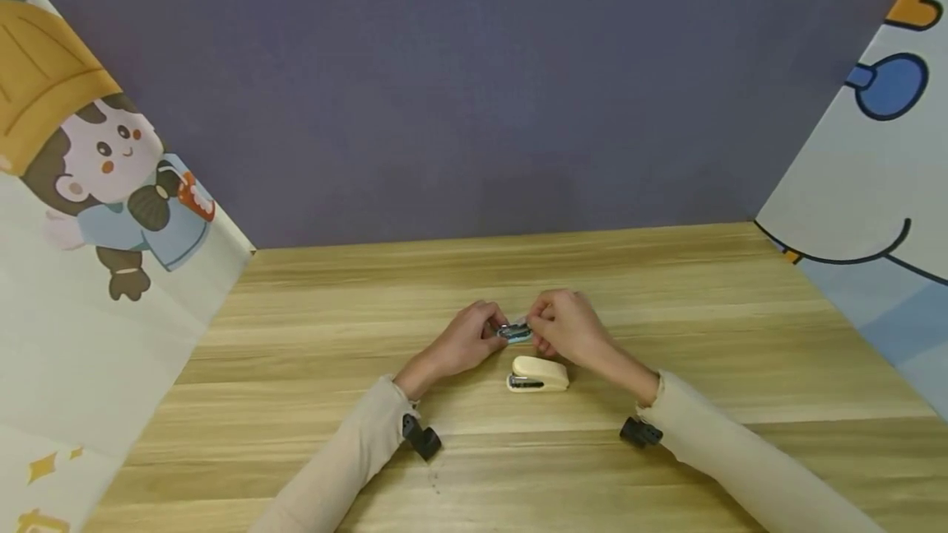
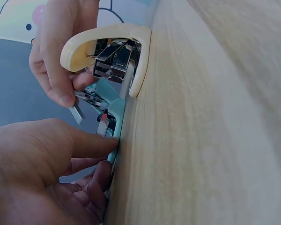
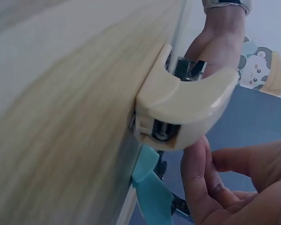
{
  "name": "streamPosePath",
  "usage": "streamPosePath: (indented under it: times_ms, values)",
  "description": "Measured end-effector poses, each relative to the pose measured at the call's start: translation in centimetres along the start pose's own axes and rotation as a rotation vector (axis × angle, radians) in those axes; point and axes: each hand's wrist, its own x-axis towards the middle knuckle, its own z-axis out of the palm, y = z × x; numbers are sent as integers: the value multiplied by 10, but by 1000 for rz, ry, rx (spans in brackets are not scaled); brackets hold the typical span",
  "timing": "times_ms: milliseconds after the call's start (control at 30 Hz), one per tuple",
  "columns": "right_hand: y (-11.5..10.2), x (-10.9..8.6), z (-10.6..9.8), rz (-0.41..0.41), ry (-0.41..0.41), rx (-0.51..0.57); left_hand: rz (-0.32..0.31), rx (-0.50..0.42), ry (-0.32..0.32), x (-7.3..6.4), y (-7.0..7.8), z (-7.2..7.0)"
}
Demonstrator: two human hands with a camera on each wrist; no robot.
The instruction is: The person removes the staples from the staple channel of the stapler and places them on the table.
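A teal stapler [image 1: 516, 337] lies on the table with its top swung up from its base, the metal inside showing. My left hand [image 1: 468, 337] grips one end of its base between thumb and fingers. My right hand [image 1: 569, 326] is at the other end; in the left wrist view its thumb and finger pinch a small silver strip of staples [image 2: 77, 114] beside the raised metal part. Nearer to me stands a cream stapler [image 1: 550, 373], untouched, its jaw end to the left. It partly covers the teal stapler [image 3: 152, 187] in the right wrist view.
The wooden table [image 1: 311, 294] runs back to a dark blue-grey panel [image 1: 474, 89]. White side walls with cartoon prints [image 1: 126, 155] rise left and right. Each sleeve carries a small black wrist camera [image 1: 420, 437].
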Motion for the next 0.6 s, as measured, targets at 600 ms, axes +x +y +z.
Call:
streamPosePath:
  times_ms: [600]
  values:
    - [-5,-27,-36,-83,38,5,15,16,-1,-1,-1,0]
